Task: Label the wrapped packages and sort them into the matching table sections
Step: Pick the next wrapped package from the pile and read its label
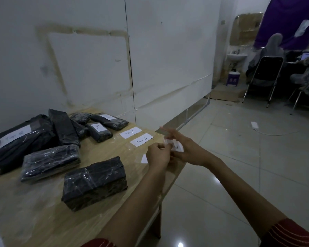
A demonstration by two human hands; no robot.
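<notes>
Several black plastic-wrapped packages lie on the wooden table (100, 152). The nearest package (95, 182) bears no label, like the flat one (50, 163) behind it. A big package at the left (16, 139) carries a white label, as do two small ones at the back (98, 131) (109, 121). Two paper labels reading "Tim A" (130, 132) and "Tim B" (141, 139) lie taped near the table's right edge. My left hand (158, 154) and my right hand (184, 148) meet over that edge, both pinching a small white label (176, 146). Another white slip (144, 158) shows under my left hand.
A white wall runs behind the table. The tiled floor lies to the right, with a white charger and cable (254, 126) on it. Far right, a seated person (268, 56) on a metal chair, another chair, a sink (236, 57) and a purple curtain.
</notes>
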